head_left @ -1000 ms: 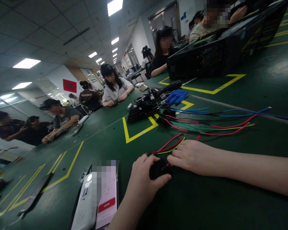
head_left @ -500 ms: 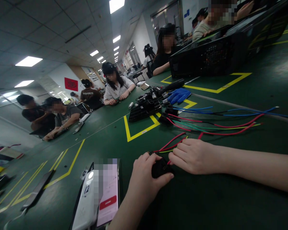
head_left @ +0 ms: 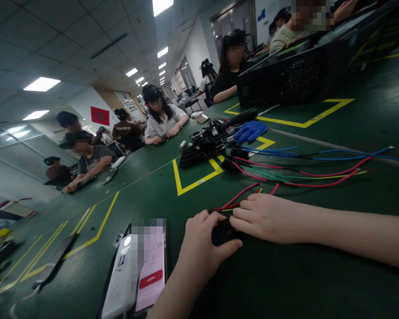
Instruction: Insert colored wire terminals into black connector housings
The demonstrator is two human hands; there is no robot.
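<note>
My left hand (head_left: pixel 204 237) is closed around a small black block (head_left: pixel 222 231), thumb on the near side and fingers over the far side. The block looks like a connector or terminal housing, but its exact kind is hard to make out. My right hand (head_left: pixel 261 217) is closed, its fingertips pressed against the block's right side. A red wire (head_left: pixel 275 189) sticks out behind the right hand; the part inside the fist is hidden. Just beyond both hands lie other red wires (head_left: pixel 241 195) and a yellow-green one.
Farther off lie bundled red, green and blue wires (head_left: pixel 302 158), a blue glove (head_left: pixel 251 131) and black parts with a tool (head_left: pixel 206 146). A phone (head_left: pixel 151 266) and a white device (head_left: pixel 119 274) rest at left. A large black case (head_left: pixel 286 79) stands at back right. Co-workers sit around the table.
The right fingertips have moved slightly left, closer onto the black block. The short red end that showed between fingers and block is now out of sight. The left hand keeps its hold.
</note>
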